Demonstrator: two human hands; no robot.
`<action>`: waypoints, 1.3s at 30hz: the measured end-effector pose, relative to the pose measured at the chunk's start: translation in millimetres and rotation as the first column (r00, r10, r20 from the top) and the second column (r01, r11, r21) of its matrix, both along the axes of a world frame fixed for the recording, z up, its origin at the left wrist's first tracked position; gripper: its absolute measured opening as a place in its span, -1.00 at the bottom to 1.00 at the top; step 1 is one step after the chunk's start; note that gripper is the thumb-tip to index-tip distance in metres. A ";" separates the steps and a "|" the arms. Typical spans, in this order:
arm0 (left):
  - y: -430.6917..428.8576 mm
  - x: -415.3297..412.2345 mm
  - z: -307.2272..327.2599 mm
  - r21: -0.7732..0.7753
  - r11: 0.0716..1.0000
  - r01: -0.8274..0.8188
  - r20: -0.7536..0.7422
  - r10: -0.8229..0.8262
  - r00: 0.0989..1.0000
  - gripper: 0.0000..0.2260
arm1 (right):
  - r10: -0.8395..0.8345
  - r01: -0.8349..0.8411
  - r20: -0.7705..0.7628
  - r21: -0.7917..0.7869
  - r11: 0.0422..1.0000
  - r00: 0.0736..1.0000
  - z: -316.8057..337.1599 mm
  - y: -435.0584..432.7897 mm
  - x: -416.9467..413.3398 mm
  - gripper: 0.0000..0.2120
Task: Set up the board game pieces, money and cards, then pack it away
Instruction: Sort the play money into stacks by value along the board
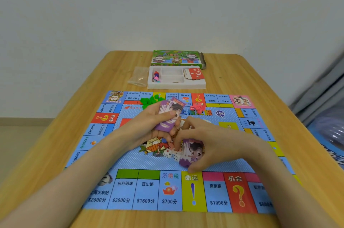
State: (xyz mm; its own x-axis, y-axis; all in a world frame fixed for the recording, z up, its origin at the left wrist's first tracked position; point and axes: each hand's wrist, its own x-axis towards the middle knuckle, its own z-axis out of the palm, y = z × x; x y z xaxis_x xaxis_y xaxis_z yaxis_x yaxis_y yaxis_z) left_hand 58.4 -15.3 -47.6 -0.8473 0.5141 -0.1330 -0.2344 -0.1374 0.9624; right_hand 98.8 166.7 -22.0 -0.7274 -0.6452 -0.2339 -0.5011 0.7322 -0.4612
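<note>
While my left hand (152, 121) grips a purple wad of notes (167, 118) over the middle of the board (130, 188), my right hand (214, 140) pinches a second purple bundle (192, 153) just beside it, nearer me. Beyond my fingers sit green houses (150, 100) and red pieces (198, 106), with the tray (176, 85) and box (175, 58) farther back on the worktop (242, 78).

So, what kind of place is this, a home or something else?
Probably a room in a home, though I cannot be sure. A wooden table stands against a bare white wall, and a board game is spread on it, with its box behind.
</note>
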 end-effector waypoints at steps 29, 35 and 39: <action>-0.3 5.0 2.4 -0.156 0.984 0.082 -0.106 -0.100 0.989 -0.68 | -0.512 0.369 -0.023 -0.666 0.648 0.858 -7.6 -8.5 -12.5 -0.83; -0.2 4.9 2.1 -0.122 0.988 0.093 -0.098 -0.105 0.990 -0.73 | -0.507 0.336 -0.034 -0.712 0.617 0.861 -7.4 -7.4 -11.6 -0.78; -0.8 4.7 1.6 -0.120 0.988 0.098 -0.102 -0.110 0.989 -0.72 | -0.561 0.330 -0.107 -0.714 0.618 0.821 -10.5 -7.1 -14.1 -0.80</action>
State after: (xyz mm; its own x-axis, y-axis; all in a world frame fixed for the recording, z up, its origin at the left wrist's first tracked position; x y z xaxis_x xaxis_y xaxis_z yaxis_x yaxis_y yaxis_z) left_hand 63.1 -16.1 -46.0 -0.8026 0.5870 -0.1065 -0.1357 -0.0057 0.9907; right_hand 84.7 159.6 -32.6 -0.9189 -0.1193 0.3760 -0.3849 0.4798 -0.7885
